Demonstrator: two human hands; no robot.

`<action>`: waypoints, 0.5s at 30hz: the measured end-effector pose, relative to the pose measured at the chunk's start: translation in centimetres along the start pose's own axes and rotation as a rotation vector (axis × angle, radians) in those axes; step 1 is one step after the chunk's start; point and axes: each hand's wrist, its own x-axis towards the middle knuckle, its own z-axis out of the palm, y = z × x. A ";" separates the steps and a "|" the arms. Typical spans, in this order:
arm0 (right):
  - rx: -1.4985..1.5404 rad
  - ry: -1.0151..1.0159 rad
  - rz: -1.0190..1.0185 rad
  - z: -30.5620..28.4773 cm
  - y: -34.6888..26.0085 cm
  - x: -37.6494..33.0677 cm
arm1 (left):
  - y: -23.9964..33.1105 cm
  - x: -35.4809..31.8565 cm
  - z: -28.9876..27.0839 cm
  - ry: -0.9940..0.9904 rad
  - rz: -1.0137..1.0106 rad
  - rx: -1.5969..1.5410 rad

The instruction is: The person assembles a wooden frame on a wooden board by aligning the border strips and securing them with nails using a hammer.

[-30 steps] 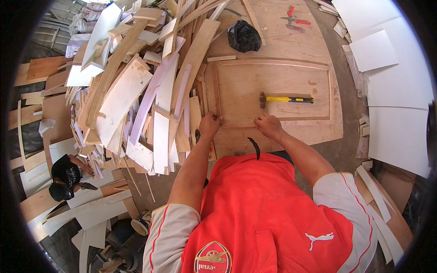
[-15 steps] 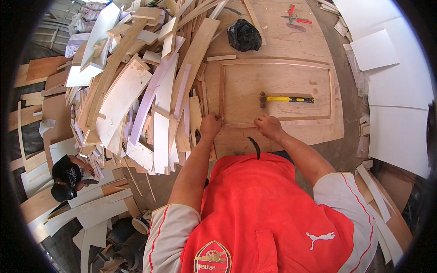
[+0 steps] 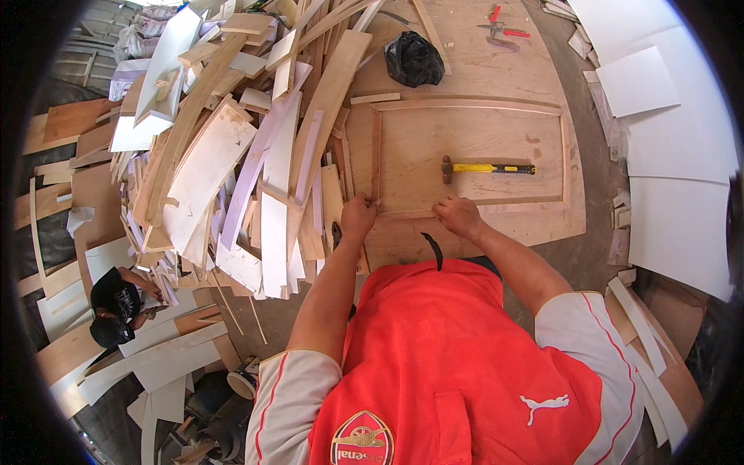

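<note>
A rectangular frame of thin wooden strips (image 3: pixel 473 105) lies flat on a large plywood board (image 3: pixel 511 77) in front of me. My left hand (image 3: pixel 359 215) is closed on the frame's near left corner, its fingertips pinching the strips where they meet. Farther right, my right hand (image 3: pixel 459 215) is closed on the near strip, thumb and fingers pressed to the wood. Inside the frame rests a ball-peen hammer (image 3: pixel 490 168) with a yellow and black handle, its head toward the left. Neither hand touches it.
A high heap of wood offcuts (image 3: pixel 263 155) crowds the left. Beyond the frame are a black plastic bag (image 3: pixel 415 60) and red-handled pliers or cutters (image 3: pixel 505 32). White panels (image 3: pixel 674 139) stand along the right. Another person (image 3: pixel 116 302) is low at the far left among boards.
Both my hands keep the same hold and place on the frame. The other person at the left has shifted slightly.
</note>
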 end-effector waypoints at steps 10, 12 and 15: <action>0.004 0.018 -0.006 0.0 0.1 -0.1 | 0.2 -0.1 -0.1 0.016 0.021 -0.044; 0.012 0.026 -0.011 0.1 0.2 -0.1 | -0.1 -0.1 0.0 0.024 0.036 -0.040; 0.027 0.019 -0.001 0.2 0.2 -0.2 | -0.2 -0.1 0.1 0.020 0.027 -0.040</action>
